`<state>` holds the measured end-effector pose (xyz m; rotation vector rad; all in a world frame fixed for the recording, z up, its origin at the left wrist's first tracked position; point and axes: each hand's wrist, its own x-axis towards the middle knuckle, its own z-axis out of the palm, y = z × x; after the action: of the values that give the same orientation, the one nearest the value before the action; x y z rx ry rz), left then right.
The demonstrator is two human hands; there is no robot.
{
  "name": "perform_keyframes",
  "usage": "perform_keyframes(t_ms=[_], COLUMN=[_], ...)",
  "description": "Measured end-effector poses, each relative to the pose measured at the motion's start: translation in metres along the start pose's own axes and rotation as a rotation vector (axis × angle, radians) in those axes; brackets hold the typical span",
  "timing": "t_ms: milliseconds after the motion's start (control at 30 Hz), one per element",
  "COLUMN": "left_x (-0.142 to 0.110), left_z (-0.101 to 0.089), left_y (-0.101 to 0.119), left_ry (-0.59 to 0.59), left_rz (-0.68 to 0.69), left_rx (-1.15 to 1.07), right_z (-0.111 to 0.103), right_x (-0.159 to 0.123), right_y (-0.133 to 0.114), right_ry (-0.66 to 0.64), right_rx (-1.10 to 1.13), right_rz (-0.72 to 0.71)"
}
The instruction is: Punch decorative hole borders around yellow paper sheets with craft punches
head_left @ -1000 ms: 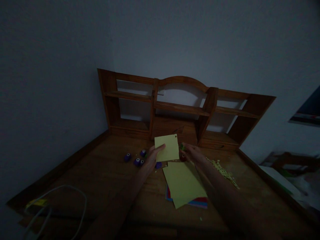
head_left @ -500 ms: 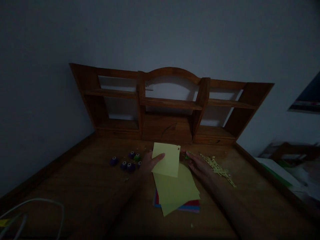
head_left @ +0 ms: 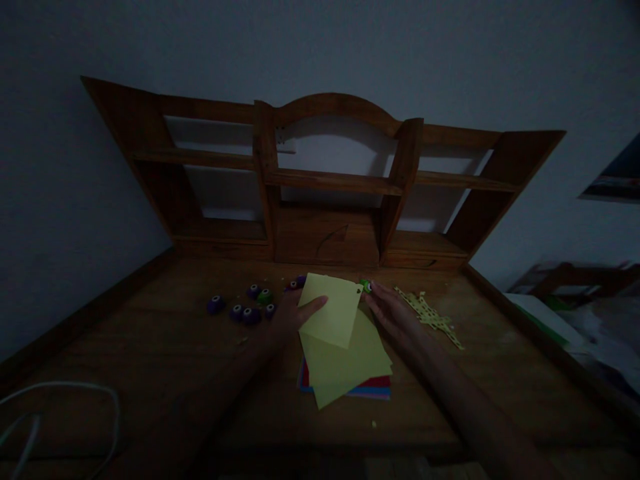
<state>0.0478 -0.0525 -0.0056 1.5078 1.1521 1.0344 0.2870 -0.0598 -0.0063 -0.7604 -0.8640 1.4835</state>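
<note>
My left hand (head_left: pixel 293 315) is closed on a sheet of yellow paper (head_left: pixel 330 317), its thumb lying across the sheet's left side. A small cut-out hole shows near the sheet's top right corner. Beside that corner, my right hand (head_left: pixel 393 310) grips a small green craft punch (head_left: pixel 367 286) between its fingers. Whether the punch touches the paper I cannot tell. Below the held sheet lies more yellow paper (head_left: pixel 345 373), over red and blue sheets (head_left: pixel 373 389). Several purple punches (head_left: pixel 216 305) and another green punch (head_left: pixel 265 297) stand to the left of my left hand.
Yellow paper strips full of punched holes (head_left: pixel 430 315) lie right of my right hand. A wooden shelf unit (head_left: pixel 327 247) stands along the back of the wooden desk (head_left: pixel 180 333). White cable (head_left: pixel 113 400) loops at the front left, and small paper scraps are scattered about.
The view has shifted, so the shelf looks larger and higher. My right hand has turned a little, and the green punch in it shows more clearly beside the paper's corner.
</note>
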Motion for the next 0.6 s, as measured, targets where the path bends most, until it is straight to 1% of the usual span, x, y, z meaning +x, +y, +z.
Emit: perform_keyframes(t_ms=[100,200,367,600], left_x=[-0.003,-0.005,-0.005,-0.006], left_z=[0.0,0.0,-0.002,-0.001], left_y=[0.005,0.011,0.016,0.019], left_ry=[0.025,0.041,0.081,0.101], left_rz=[-0.019,-0.034,-0.046,-0.046], left_rx=[-0.032,-0.059,-0.043,-0.096], right_z=[0.003,0.004,0.005,0.01], right_x=[-0.004,-0.006,-0.006,-0.009], right_y=[-0.001,0.0,0.004,0.002], right_ry=[0.042,0.001,-0.071,-0.096], right_rx=[-0.014,-0.011,-0.022,-0.008], right_rz=[-0.022,-0.01,-0.009,-0.015])
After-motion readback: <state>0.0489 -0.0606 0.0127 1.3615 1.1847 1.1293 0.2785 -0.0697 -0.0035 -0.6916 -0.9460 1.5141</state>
